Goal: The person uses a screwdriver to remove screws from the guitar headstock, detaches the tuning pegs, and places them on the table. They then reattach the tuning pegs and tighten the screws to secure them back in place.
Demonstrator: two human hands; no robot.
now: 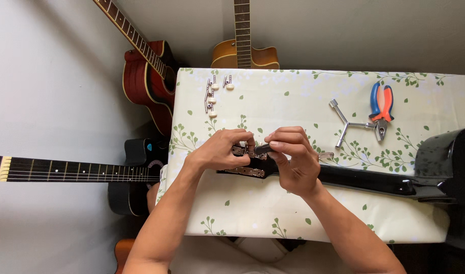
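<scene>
A black guitar (435, 167) lies across the table with its headstock (245, 171) toward the left. My left hand (220, 149) pinches a small metal tuner part at the top of the headstock. My right hand (293, 160) is closed around a tool with a clear handle (325, 156) whose dark tip meets the same spot. Metal tuner plates show on the headstock below my fingers.
The table has a white cloth with green leaves (293, 101). Several loose tuning pegs (212, 94) lie at its far left. A three-way metal wrench (346, 124) and orange-and-blue pliers (381, 109) lie at the right. Three other guitars (146, 76) stand by the wall.
</scene>
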